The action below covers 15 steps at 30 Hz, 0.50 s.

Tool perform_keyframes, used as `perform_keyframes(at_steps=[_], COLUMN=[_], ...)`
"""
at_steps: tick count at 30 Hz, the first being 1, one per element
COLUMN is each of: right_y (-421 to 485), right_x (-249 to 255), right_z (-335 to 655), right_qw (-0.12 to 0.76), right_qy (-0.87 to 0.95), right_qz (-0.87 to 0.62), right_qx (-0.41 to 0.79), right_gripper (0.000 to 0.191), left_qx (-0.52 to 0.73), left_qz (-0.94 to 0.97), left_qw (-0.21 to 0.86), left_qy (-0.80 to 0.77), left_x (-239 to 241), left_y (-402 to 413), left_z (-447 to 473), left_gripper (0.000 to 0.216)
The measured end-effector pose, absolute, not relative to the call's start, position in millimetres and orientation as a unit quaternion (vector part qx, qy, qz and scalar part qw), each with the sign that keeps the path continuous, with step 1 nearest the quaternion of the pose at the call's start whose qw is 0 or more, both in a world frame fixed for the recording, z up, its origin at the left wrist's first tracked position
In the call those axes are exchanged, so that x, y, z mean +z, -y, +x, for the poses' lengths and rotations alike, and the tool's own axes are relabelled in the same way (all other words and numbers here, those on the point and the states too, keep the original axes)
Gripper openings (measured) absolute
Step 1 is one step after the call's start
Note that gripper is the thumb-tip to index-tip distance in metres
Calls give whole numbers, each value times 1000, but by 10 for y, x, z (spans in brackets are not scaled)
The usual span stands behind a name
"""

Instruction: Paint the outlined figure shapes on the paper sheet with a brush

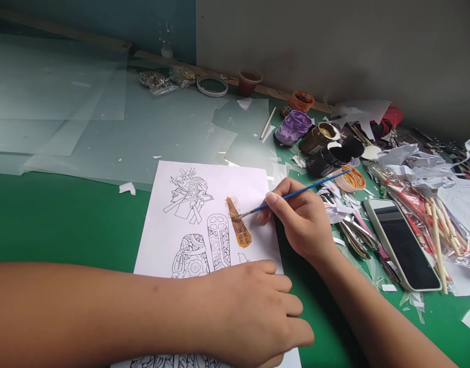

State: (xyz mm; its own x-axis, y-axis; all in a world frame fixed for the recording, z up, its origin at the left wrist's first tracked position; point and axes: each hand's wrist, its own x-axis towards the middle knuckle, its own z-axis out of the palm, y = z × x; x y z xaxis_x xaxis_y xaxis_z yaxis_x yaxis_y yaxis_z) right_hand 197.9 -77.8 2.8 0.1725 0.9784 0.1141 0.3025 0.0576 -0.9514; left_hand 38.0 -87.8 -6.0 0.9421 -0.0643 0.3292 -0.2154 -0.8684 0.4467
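My right hand [301,220] pinches a thin blue paintbrush [296,193]. The brush tip touches a tapered, patterned piece coloured orange-brown [240,230] on a white sheet of paper [242,179]. Black line drawings fill other parts of the sheet: a figure [191,191] near the top, a long rounded shape [219,240] beside the coloured piece, and a flowered shape [192,258] below. Across the lower sheet lies my left hand [253,306], fingers curled under; its palm side is hidden, along with the drawings beneath the forearm.
Paint jars stand beyond my right hand: orange [301,100], purple [293,128], dark yellow [322,137] and black [327,158]. An orange-smeared lid [350,179], pliers [353,237], a phone [403,245] and wooden sticks [438,240] lie right. Translucent sheets [161,128] cover the back left.
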Motion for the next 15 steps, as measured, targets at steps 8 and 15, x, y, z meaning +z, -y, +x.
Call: perform_keyframes(at_steps=[8, 15], right_y=[769, 774], right_x=[22, 34], right_z=[1980, 1981], right_qw=[491, 484], right_qy=[543, 551], right_qz=[-588, -586], right_qx=[344, 344], right_gripper=[45, 45], left_qx=[147, 151], left_qz=[955, 953], left_qw=[249, 251], left_qy=[72, 74], left_x=[-61, -58], left_y=[872, 883], left_z=[383, 381], left_gripper=[4, 6])
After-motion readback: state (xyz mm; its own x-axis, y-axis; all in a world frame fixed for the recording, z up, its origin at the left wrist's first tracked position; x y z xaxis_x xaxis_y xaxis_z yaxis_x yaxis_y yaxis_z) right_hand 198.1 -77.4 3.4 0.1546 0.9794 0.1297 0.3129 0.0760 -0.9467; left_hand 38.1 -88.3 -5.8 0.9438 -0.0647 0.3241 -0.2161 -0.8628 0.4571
